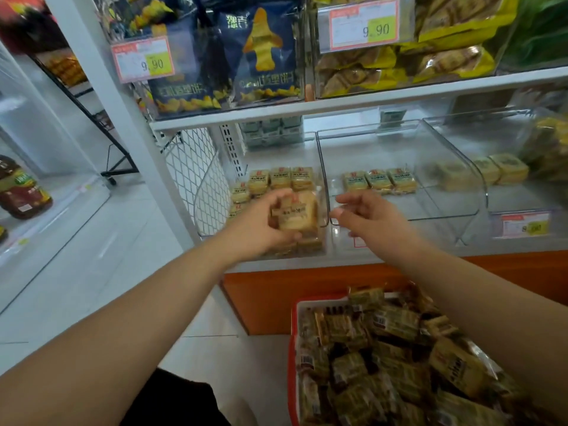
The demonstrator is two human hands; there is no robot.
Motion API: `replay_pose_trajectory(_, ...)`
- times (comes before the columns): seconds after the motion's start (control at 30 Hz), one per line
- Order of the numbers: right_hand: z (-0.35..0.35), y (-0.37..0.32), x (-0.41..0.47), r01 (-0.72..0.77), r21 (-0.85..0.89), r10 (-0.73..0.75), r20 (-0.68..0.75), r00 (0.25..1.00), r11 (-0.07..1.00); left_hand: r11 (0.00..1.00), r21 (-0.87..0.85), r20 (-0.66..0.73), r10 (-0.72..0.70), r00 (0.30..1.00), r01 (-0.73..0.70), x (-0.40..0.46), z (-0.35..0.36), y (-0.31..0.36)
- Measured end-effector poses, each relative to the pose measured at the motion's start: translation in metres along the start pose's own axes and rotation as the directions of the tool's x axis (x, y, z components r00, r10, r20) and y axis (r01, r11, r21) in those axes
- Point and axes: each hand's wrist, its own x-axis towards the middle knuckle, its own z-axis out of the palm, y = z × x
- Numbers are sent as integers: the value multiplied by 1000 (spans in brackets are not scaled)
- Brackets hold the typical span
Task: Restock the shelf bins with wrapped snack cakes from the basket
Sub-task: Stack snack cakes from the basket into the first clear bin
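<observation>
Shelf white, clear bins, pale tiled floor.

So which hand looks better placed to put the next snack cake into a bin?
The left hand: it already grips a wrapped snack cake over the leftmost bin. The right hand holds nothing at the middle bin's front.

Left arm: we see it bare, reaching forward from the lower left, nearly straight.
Left hand: we see its fingers curled round wrapped snack cakes, thumb below the grip, fingertips above it.
Right arm: we see it bare, stretched forward from the lower right edge.
Right hand: we see it holding nothing, fingers loosely bent and spread, pointing left toward the left hand's grip, just beside it, not touching.
</observation>
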Motion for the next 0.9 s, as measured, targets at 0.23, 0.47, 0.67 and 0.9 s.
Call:
replay_pose_trajectory(0.23, -10, 21, 20, 195, -454, -248, -60, 967, 869, 957, 241, -287, -89, 954, 162, 77, -72, -40)
replay_pose_trajectory(0.47, -5, 48, 18, 277, -651, -361, 4, 933, 707, 482, 822, -274, -134, 952, 305, 144, -114, -69)
replay_pose_trajectory(0.67, -4, 58, 15, 373, -693, -457, 70, 886, 617, 230, 933, -239, -179, 954, 277, 170, -109, -78)
replay_pose_trajectory(0.9, -4, 58, 13, 367, -692, -460, 57, 886, 622, 11, 971, -230, -217, 949, 238, 174, -99, -89)
